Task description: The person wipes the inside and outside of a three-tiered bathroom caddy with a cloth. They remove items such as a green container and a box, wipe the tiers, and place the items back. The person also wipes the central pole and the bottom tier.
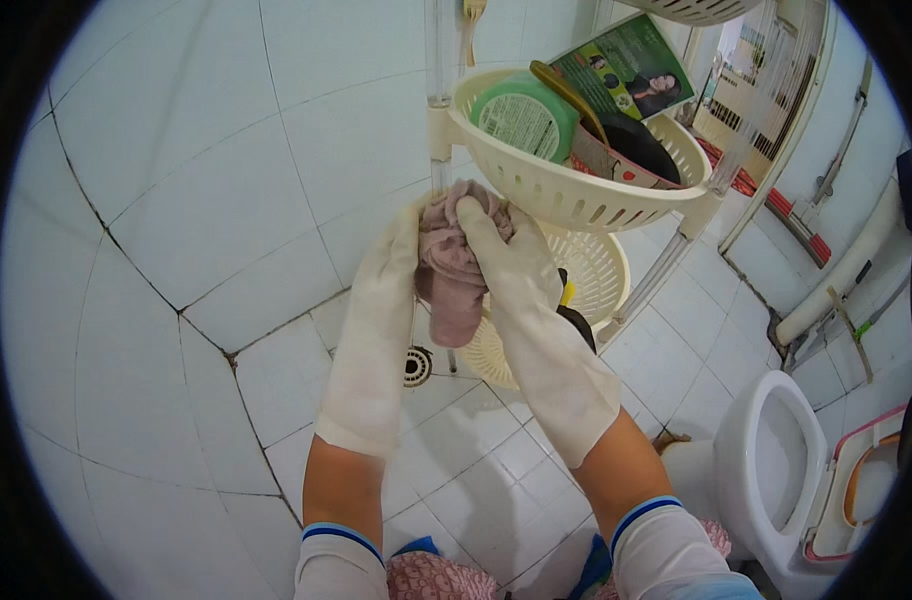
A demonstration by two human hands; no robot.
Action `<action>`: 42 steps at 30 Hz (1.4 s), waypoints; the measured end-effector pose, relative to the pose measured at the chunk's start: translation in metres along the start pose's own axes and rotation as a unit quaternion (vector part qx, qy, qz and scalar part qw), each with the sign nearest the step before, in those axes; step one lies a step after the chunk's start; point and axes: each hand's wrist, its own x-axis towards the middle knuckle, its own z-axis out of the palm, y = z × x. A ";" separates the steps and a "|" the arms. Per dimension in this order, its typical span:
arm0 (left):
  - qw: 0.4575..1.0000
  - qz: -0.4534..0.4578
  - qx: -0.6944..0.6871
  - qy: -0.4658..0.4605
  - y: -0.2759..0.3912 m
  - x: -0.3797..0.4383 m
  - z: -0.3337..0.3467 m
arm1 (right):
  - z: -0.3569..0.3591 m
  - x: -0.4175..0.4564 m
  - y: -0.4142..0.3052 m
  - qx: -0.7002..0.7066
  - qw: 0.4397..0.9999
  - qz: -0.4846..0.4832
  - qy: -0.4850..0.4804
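Note:
A bunched mauve cloth (456,259) is squeezed between my two hands, its loose end hanging down. White rubber gloves cover both hands and forearms. My left hand (402,236) grips the cloth's left side, its fingers mostly hidden behind the folds. On the other side my right hand (504,244) presses its thumb over the front of the cloth. Just above and right of my hands is a cream plastic rack basket (583,196), holding a green round container (527,116), a green printed box (628,67) and a dark bowl-like item (639,146).
A lower cream basket (591,270) sits behind my right forearm. Below, a round floor drain (417,366) is set in the white tiles. A toilet (775,450) stands at the lower right. A red-and-grey floor squeegee (801,225) leans by the right wall.

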 end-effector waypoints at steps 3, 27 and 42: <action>0.945 -0.067 -0.321 -0.009 -0.040 0.008 -0.002 | 0.028 0.008 -0.003 0.016 0.994 0.100 -0.033; 0.982 0.013 -0.063 0.176 0.015 0.011 -0.004 | -0.156 -0.090 -0.033 -0.024 0.951 -0.015 -0.307; 0.932 0.207 0.288 -0.076 0.058 -0.026 0.129 | -0.177 -0.035 0.048 -0.059 0.990 -0.098 -0.084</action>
